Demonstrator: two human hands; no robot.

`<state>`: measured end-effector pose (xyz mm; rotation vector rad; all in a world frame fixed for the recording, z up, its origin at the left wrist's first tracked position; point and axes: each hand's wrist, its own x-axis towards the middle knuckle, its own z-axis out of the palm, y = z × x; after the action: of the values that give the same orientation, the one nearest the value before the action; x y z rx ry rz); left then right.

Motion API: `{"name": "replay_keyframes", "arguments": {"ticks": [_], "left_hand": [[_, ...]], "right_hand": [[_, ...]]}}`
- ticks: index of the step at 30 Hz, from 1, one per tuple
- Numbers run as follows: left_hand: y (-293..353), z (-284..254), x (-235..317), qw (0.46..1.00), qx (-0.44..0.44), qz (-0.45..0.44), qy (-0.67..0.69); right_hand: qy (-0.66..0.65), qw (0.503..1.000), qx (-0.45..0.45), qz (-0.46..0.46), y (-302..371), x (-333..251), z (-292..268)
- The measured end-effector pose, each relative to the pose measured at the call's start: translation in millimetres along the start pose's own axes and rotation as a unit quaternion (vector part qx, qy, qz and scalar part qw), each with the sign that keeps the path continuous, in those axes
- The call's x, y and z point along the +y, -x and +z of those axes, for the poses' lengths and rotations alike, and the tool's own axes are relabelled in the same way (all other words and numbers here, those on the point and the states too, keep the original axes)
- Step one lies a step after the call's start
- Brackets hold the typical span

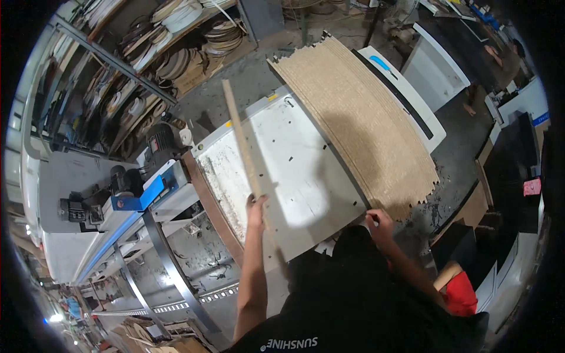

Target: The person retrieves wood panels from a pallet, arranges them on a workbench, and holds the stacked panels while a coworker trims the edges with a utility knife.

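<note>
Left hand (256, 207) clamps the near end of a long strip (240, 138), judged light but whippy; right hand (379, 220) pinches the near edge of stacked panels (359, 117), likely heavy.

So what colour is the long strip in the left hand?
Light tan, like raw wood; the head view shows the strip held in the left hand.

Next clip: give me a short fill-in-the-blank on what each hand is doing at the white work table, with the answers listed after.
1. The left hand grips the near end of a long, thin ____ strip lying across the white work table.
2. The right hand rests at the near edge of the stack of tan ____ panels.
3. The stack lies to the ____ of the strip.

Missing words: wooden; particleboard; right
</note>
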<state>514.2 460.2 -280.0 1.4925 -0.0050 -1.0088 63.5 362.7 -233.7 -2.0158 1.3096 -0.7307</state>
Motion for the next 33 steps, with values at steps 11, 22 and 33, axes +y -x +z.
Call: {"name": "replay_keyframes", "arguments": {"ticks": [11,22,33], "left_hand": [[-61.2,216.2,-59.9,0.978,-0.156,-0.093,0.107],[-22.8,280.5,-37.8,0.975,-0.092,-0.074,-0.186],[5.8,284.8,-121.3,0.919,-0.071,0.222,-0.318]], "right_hand": [[-0.064,0.997,-0.031,-0.019,-111.9,12.8,-28.2],[-0.144,0.988,-0.046,-0.024,-125.8,-0.9,-18.0],[0.080,0.984,-0.126,-0.099,-90.7,28.2,-6.6]]}}
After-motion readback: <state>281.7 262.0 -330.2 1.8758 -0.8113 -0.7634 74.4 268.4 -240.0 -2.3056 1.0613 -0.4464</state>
